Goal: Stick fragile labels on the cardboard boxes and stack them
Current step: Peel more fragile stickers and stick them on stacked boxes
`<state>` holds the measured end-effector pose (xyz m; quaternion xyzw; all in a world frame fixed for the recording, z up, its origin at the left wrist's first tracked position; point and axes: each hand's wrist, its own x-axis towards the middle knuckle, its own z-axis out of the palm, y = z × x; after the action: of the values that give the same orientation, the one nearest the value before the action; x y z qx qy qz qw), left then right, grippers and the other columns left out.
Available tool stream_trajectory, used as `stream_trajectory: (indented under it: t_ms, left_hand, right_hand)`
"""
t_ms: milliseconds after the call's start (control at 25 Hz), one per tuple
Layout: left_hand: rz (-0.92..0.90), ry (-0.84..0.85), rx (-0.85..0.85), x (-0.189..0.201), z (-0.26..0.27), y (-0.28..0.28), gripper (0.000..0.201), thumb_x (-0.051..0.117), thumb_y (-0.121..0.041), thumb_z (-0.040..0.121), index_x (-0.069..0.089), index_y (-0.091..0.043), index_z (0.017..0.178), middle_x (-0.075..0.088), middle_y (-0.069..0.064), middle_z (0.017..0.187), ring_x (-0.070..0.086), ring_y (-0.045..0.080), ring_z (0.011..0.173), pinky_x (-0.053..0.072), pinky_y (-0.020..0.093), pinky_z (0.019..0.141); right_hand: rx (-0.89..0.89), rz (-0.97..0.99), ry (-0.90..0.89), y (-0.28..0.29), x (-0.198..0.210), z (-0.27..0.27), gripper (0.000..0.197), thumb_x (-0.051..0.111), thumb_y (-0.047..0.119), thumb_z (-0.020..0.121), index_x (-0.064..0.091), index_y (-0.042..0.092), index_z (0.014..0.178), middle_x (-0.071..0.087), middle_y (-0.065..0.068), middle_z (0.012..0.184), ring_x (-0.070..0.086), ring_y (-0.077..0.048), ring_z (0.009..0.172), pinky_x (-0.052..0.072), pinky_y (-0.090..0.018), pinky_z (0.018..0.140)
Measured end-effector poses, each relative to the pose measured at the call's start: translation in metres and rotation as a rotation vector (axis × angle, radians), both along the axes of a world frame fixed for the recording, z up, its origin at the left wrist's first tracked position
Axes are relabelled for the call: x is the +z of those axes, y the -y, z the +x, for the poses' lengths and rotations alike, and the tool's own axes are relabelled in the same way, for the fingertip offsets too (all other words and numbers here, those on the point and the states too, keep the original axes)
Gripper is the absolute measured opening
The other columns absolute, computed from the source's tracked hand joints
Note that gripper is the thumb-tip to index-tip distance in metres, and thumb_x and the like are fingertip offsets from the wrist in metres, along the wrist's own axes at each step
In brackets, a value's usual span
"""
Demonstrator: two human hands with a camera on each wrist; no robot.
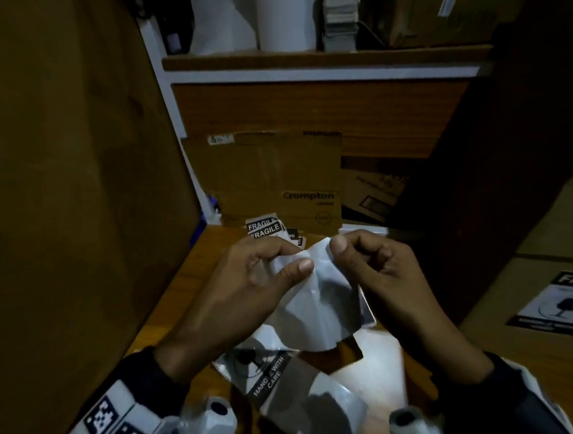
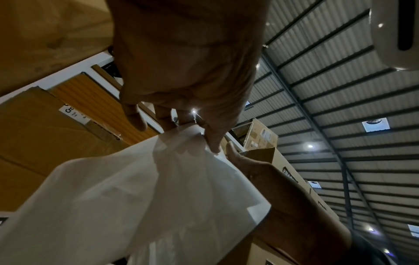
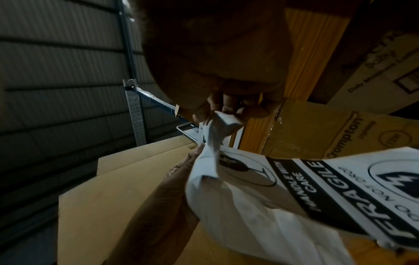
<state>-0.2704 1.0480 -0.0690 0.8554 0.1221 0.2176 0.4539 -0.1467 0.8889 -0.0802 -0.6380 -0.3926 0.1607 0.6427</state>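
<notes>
Both hands hold one fragile label sheet [image 1: 320, 297] above the wooden table [image 1: 186, 277], its white back toward the head camera. My left hand [image 1: 295, 261] pinches its upper left part between thumb and fingers. My right hand [image 1: 337, 242] pinches the top corner, where a white layer curls away. In the right wrist view the printed face of the label [image 3: 317, 182] reads FRAGILE and HANDLE WITH CARE. In the left wrist view the white sheet [image 2: 136, 197] hangs below my fingers [image 2: 212, 141]. A box bearing a fragile label [image 1: 557, 303] stands at the right.
More fragile labels [image 1: 264, 230] lie at the table's far edge, and loose sheets [image 1: 267, 371] lie under my hands. A Crompton cardboard box [image 1: 274, 178] stands behind them. A tall cardboard box [image 1: 61, 167] walls off the left. A shelf [image 1: 323, 63] with white rolls is above.
</notes>
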Motion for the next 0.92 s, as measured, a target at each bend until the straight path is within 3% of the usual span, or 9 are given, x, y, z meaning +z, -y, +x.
stream_trajectory:
  t_ms: [80,200,320,480,680,720,840,920]
  left_hand:
    - [0.036,-0.001,0.034,-0.005,-0.004,0.009,0.018,0.069,-0.048,0.093,0.077,-0.032,0.096,0.071,-0.018,0.099,0.063,0.003,0.103,0.055,0.043,0.087]
    - [0.114,0.056,0.057,-0.01,-0.01,0.024,0.027,0.065,-0.05,0.09,0.077,-0.026,0.091,0.069,-0.016,0.097,0.063,0.004,0.098,0.056,0.042,0.078]
    - [0.063,0.112,0.097,-0.021,-0.013,0.033,0.025,0.069,-0.046,0.093,0.075,-0.024,0.084,0.072,-0.011,0.088,0.068,0.01,0.092,0.055,0.04,0.076]
    - [0.002,0.108,0.116,-0.035,-0.016,0.045,0.02,0.072,-0.04,0.093,0.075,-0.023,0.084,0.072,-0.01,0.084,0.069,0.012,0.088,0.054,0.035,0.076]
    - [0.036,0.124,0.202,-0.047,-0.019,0.06,0.02,0.071,-0.045,0.088,0.074,-0.027,0.082,0.071,-0.014,0.083,0.067,0.006,0.088,0.052,0.029,0.075]
    - [0.036,0.123,0.221,-0.049,-0.021,0.063,0.021,0.07,-0.048,0.087,0.074,-0.028,0.081,0.07,-0.014,0.083,0.067,0.005,0.088,0.051,0.027,0.074]
    - [0.021,0.109,0.244,-0.054,-0.022,0.067,0.023,0.068,-0.053,0.085,0.073,-0.031,0.081,0.069,-0.013,0.083,0.065,0.006,0.088,0.048,0.027,0.074]
    - [0.006,0.116,0.233,-0.053,-0.021,0.066,0.022,0.07,-0.049,0.086,0.075,-0.028,0.082,0.071,-0.012,0.083,0.067,0.007,0.088,0.051,0.03,0.075]
  right_hand:
    - [-0.05,0.016,-0.075,0.003,-0.003,-0.002,0.033,0.06,0.033,0.093,0.072,0.003,0.091,0.075,-0.002,0.079,0.072,-0.014,0.073,0.056,-0.022,0.065]
    - [-0.137,-0.033,-0.078,0.013,-0.011,-0.006,0.022,0.06,0.023,0.1,0.07,0.01,0.087,0.072,0.006,0.076,0.068,-0.005,0.071,0.055,-0.018,0.063]
    - [-0.353,-0.063,-0.04,0.024,-0.024,-0.007,0.023,0.058,0.028,0.104,0.07,0.013,0.091,0.071,-0.002,0.083,0.068,-0.015,0.079,0.058,-0.033,0.069]
    - [-0.488,-0.023,-0.091,0.028,-0.035,-0.011,0.022,0.061,0.03,0.103,0.071,0.015,0.089,0.073,-0.004,0.083,0.07,-0.021,0.081,0.06,-0.042,0.072]
    - [-0.586,0.052,-0.112,0.031,-0.041,-0.019,0.021,0.061,0.027,0.103,0.069,0.018,0.087,0.072,0.005,0.078,0.069,-0.009,0.073,0.056,-0.024,0.061]
    - [-0.601,0.055,-0.1,0.031,-0.042,-0.02,0.02,0.06,0.027,0.103,0.069,0.019,0.087,0.071,0.006,0.079,0.069,-0.009,0.075,0.058,-0.026,0.062]
    - [-0.64,0.032,-0.072,0.03,-0.046,-0.021,0.021,0.06,0.03,0.103,0.068,0.02,0.087,0.07,0.0,0.081,0.068,-0.02,0.079,0.061,-0.047,0.071]
    - [-0.643,0.018,-0.075,0.027,-0.046,-0.018,0.022,0.06,0.029,0.104,0.068,0.018,0.087,0.069,-0.006,0.082,0.067,-0.025,0.079,0.06,-0.052,0.072]
